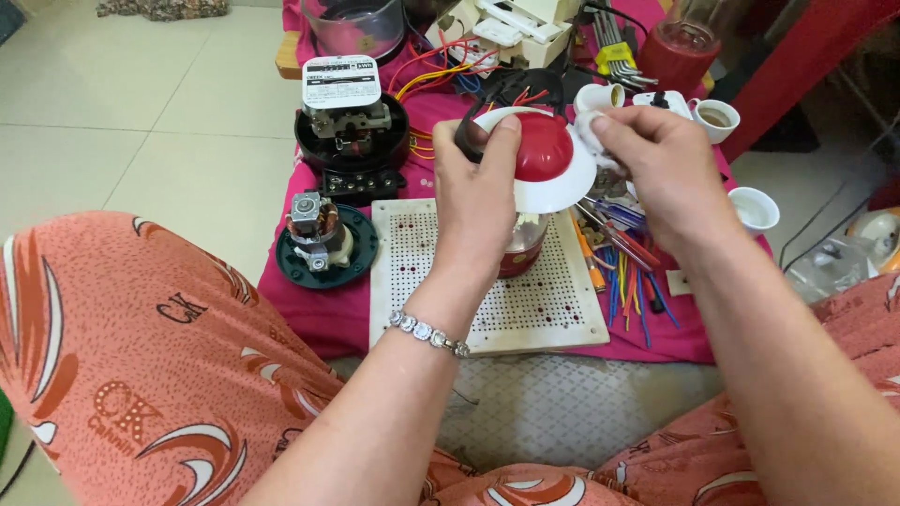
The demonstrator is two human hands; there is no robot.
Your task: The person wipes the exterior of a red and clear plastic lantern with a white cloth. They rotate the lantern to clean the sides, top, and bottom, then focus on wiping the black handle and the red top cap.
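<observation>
Fingers of your left hand curl around the red-domed part with a white plastic rim, thumb and fingertips pressed on its edge, holding it up above the white perforated board. Your right hand pinches a small white piece against the rim's far side. Keep the left grip firm on the rim, judging by the tilt, and work the white piece with small moves so nothing drops among the coloured wires below.
</observation>
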